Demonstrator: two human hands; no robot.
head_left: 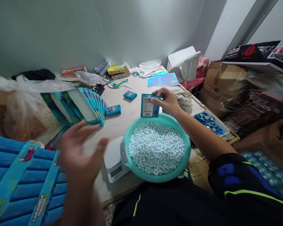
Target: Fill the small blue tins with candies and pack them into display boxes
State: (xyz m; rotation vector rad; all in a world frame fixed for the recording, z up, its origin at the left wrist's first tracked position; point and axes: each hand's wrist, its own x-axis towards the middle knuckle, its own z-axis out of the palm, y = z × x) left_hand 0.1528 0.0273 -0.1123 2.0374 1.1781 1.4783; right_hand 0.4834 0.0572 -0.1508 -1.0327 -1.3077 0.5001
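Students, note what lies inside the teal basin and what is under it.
The teal plastic basin holds a heap of small pale blue candies; under it sits a white digital scale, its top hidden.

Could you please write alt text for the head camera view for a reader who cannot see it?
A person's right hand holds a small blue packet above a teal bowl of pale blue pellets, which sits on a white digital scale. The open left hand is blurred beside blue cartons.

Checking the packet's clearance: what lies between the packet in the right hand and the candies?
The head view shows the teal bowl's rim below the packet.
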